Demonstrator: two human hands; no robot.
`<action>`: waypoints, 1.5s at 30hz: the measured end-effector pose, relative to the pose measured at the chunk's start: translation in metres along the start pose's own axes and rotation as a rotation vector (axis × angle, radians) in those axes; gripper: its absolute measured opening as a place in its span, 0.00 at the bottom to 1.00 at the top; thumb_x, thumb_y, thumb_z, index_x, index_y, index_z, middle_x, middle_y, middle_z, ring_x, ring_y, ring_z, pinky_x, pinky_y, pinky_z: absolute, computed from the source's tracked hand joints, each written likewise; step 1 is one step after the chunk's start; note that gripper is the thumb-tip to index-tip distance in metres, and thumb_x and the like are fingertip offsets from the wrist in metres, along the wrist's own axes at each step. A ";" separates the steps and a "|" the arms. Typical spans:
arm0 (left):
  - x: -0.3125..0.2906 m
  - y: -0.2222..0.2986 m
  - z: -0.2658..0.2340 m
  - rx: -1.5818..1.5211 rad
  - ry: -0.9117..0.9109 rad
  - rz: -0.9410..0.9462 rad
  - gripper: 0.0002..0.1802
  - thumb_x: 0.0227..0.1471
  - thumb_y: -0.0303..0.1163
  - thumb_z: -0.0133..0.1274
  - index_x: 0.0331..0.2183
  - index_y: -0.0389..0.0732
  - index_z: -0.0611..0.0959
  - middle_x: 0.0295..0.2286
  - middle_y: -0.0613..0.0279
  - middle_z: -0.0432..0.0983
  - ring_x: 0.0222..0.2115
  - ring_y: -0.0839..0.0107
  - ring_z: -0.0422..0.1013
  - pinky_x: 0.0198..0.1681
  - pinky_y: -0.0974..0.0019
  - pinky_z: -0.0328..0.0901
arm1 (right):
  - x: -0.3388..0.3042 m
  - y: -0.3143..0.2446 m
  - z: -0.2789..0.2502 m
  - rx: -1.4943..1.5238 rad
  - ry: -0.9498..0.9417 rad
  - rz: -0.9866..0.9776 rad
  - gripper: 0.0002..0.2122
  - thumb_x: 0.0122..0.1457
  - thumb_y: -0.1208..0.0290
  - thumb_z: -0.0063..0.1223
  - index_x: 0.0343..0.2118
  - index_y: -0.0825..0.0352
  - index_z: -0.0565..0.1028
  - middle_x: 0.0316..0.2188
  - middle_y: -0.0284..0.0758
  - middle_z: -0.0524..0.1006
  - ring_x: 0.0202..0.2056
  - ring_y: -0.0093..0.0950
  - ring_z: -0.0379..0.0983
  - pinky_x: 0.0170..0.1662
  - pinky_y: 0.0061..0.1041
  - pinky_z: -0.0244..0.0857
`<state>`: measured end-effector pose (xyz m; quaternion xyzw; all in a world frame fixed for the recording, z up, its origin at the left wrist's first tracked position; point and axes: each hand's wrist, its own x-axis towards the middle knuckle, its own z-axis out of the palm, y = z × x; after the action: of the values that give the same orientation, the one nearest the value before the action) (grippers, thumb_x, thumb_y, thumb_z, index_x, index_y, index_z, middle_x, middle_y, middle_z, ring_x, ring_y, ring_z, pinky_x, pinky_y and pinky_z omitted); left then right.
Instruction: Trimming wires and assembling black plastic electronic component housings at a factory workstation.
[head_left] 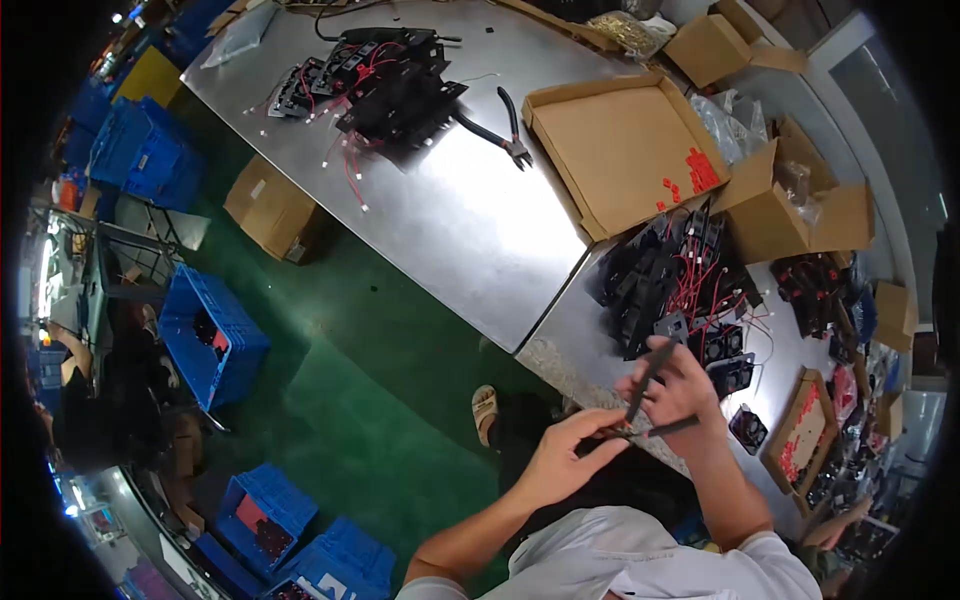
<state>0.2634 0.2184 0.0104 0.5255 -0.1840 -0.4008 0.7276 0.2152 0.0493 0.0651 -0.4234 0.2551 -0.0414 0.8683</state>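
Both my hands are raised in front of my body, near the table's edge, around a pair of pliers (652,388) with long black handles spread apart. My right hand (690,385) grips the upper handle between thumb and fingers, and the lower handle passes below its palm. My left hand (570,460) is closed at the jaw end, thumb and fingers pinched together there. Those fingers partly hide the jaws, and whether anything small sits in them cannot be made out. Beyond the right hand lies a pile of black fan housings (650,280) with red and white wires.
Another pair of pliers (513,145) lies beside a shallow cardboard tray (600,140) holding small red parts. More wired black frames (390,100) sit at the far left of the metal table (470,240). Blue crates (215,330) and a carton (270,208) stand on the green floor.
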 end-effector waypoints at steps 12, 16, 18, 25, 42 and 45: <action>0.018 0.144 -0.048 0.601 -0.090 0.049 0.19 0.43 0.33 0.62 0.38 0.35 0.79 0.36 0.51 0.76 0.38 0.54 0.72 0.43 0.61 0.66 | 0.005 -0.009 0.086 -0.061 0.183 -0.077 0.13 0.57 0.69 0.52 0.43 0.66 0.65 0.29 0.34 0.71 0.29 0.26 0.70 0.36 0.24 0.66; 0.104 0.117 -0.105 0.827 0.214 0.113 0.18 0.46 0.28 0.57 0.42 0.37 0.78 0.39 0.50 0.74 0.35 0.58 0.73 0.40 0.61 0.67 | 0.021 0.004 0.081 -0.485 0.202 -0.131 0.25 0.51 0.66 0.61 0.49 0.69 0.64 0.34 0.34 0.70 0.34 0.24 0.68 0.39 0.24 0.65; 0.153 0.120 -0.121 0.946 0.256 0.160 0.19 0.48 0.27 0.54 0.45 0.39 0.77 0.42 0.49 0.72 0.38 0.58 0.71 0.43 0.61 0.66 | 0.028 -0.001 0.081 -1.010 0.144 -0.215 0.38 0.43 0.57 0.69 0.53 0.71 0.61 0.39 0.39 0.70 0.40 0.32 0.69 0.44 0.30 0.64; 0.269 0.098 -0.164 1.411 0.026 0.330 0.23 0.41 0.19 0.45 0.44 0.36 0.76 0.45 0.44 0.69 0.49 0.49 0.64 0.52 0.53 0.61 | -0.017 -0.003 0.037 -1.157 0.311 -0.183 0.39 0.44 0.51 0.65 0.54 0.71 0.62 0.45 0.48 0.68 0.48 0.47 0.66 0.50 0.41 0.61; 0.286 0.145 -0.165 1.544 -0.507 0.201 0.08 0.53 0.24 0.46 0.37 0.39 0.75 0.36 0.51 0.72 0.36 0.47 0.71 0.38 0.54 0.67 | -0.115 -0.063 -0.292 -1.527 1.382 0.120 0.32 0.43 0.50 0.63 0.49 0.66 0.70 0.39 0.44 0.73 0.43 0.45 0.70 0.44 0.41 0.65; 0.272 0.155 -0.184 1.412 -0.481 0.244 0.08 0.53 0.23 0.46 0.37 0.37 0.76 0.36 0.49 0.73 0.38 0.49 0.71 0.40 0.56 0.66 | -0.062 -0.081 -0.288 -1.655 1.266 -0.072 0.34 0.44 0.45 0.60 0.50 0.65 0.69 0.38 0.46 0.73 0.41 0.43 0.70 0.43 0.40 0.65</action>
<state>0.6165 0.1400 0.0403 0.7406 -0.6078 -0.2079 0.1972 0.0359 -0.1900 0.0043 -0.7945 0.5997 -0.0942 0.0125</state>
